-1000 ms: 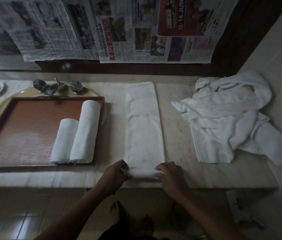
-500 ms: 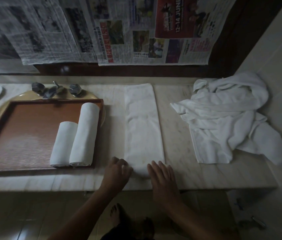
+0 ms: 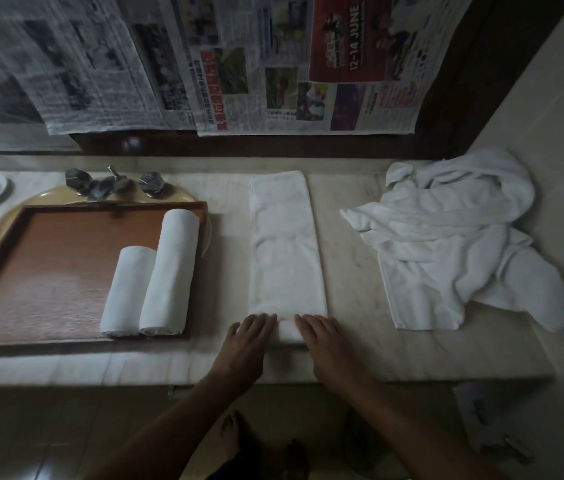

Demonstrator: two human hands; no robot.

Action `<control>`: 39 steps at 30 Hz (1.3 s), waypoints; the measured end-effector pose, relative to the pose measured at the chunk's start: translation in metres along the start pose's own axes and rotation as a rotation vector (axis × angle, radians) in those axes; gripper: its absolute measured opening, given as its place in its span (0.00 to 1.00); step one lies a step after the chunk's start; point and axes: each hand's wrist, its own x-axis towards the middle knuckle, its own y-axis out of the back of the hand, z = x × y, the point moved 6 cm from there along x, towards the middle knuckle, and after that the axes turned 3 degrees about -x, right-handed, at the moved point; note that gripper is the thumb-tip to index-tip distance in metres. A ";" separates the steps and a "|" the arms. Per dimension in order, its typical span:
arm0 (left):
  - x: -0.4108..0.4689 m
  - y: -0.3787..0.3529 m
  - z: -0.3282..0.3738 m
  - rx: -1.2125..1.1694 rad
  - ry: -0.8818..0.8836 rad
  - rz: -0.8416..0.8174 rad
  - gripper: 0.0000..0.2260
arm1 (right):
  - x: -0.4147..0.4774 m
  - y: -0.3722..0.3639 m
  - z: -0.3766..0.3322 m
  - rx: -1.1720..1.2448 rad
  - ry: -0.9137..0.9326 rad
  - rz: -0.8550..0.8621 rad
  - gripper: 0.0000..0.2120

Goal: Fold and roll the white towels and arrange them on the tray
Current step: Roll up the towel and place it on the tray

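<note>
A left hand [image 3: 249, 336] and right hand [image 3: 322, 337] press side by side on the rolled 6 o'clock end of a folded towel [image 3: 285, 244] on the counter [image 3: 350, 271]. Each grip is wide open, fingers straight, clasping nothing. At the towel's 9 o'clock, a tray [image 3: 48, 271] holds a short roll [image 3: 128, 289] touching a long roll [image 3: 169, 271]. At 3 o'clock, apart, lies a loose pile [image 3: 453, 244]. A tap [image 3: 111, 183] stands at the tray's 12 o'clock, and newspapers [image 3: 273, 64] hang behind.
</note>
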 end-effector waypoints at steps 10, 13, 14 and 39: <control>-0.037 0.014 -0.020 -0.358 -0.021 -0.031 0.16 | -0.022 0.011 0.023 0.514 -0.096 -0.124 0.19; -0.034 0.020 -0.024 -0.514 0.088 -0.018 0.11 | -0.023 0.010 0.027 0.517 -0.097 -0.079 0.17; -0.032 0.023 -0.023 -0.543 0.120 -0.006 0.10 | -0.022 0.011 0.028 0.491 -0.106 -0.057 0.16; -0.017 0.008 0.029 -0.020 -0.028 0.134 0.41 | -0.020 0.000 -0.034 -0.055 -0.002 0.117 0.38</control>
